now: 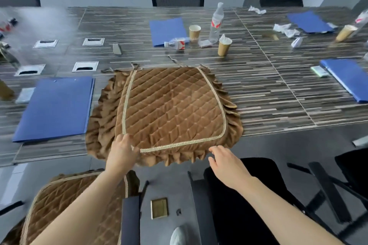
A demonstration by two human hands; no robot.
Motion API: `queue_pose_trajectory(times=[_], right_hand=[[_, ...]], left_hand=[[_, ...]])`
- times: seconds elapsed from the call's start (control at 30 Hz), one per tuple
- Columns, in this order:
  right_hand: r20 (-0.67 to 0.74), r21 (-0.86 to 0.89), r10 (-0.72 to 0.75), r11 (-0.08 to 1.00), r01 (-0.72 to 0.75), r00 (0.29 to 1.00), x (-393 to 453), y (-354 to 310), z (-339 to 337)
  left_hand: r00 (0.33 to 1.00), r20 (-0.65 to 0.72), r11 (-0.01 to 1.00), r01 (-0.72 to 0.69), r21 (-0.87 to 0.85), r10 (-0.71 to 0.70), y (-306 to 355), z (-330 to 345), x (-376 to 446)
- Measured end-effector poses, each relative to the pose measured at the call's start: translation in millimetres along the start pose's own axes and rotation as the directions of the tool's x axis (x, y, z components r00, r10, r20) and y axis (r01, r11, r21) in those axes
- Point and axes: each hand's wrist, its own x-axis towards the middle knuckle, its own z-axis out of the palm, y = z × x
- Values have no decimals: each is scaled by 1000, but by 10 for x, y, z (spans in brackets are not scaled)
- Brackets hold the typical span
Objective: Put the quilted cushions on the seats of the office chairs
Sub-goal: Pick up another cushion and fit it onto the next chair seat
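Brown quilted cushion (169, 105) overhung the tabletop (278, 89); left hand (122, 151) pinched its corner, right hand (227, 163) hovered spread. One-sided pulling might drag it askew.

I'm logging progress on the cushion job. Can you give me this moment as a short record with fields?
cushion on table: brown quilted cushion lies flat on the striped table, its front frill hanging over the near edge
left hand: left hand on the cushion's near-left corner; whether its grip is closed cannot be told
right hand: right hand open, just off the near-right frill
chair at left: seat already covered by a second cushion
chair at right: black seat bare
table clutter: blue folders, paper cups, water bottles
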Motion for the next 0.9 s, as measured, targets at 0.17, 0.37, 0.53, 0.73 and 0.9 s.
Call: queue_pose_trajectory(times=[0.17,0.37,0.53,0.73,0.9], right_hand=[[16,34,151,988,-152,988,782,146,-256],[129,92,421,896,-434,898,1348,446,-296],[209,405,532,717,-568,820,1486,491,-298],[195,648,594,519,-557,780,1595,587,-303],[188,863,574,291,-413,797,1599,551,-467]], left_hand=[[966,64,967,250,40,-252,-40,-139,656],[895,72,881,445,-160,-439,-127,-152,1058],[877,28,819,460,-343,-480,-44,-291,1166],[917,-42,847,348,-402,-397,53,-488,1176],[932,22,803,325,-500,-363,150,-555,1190]])
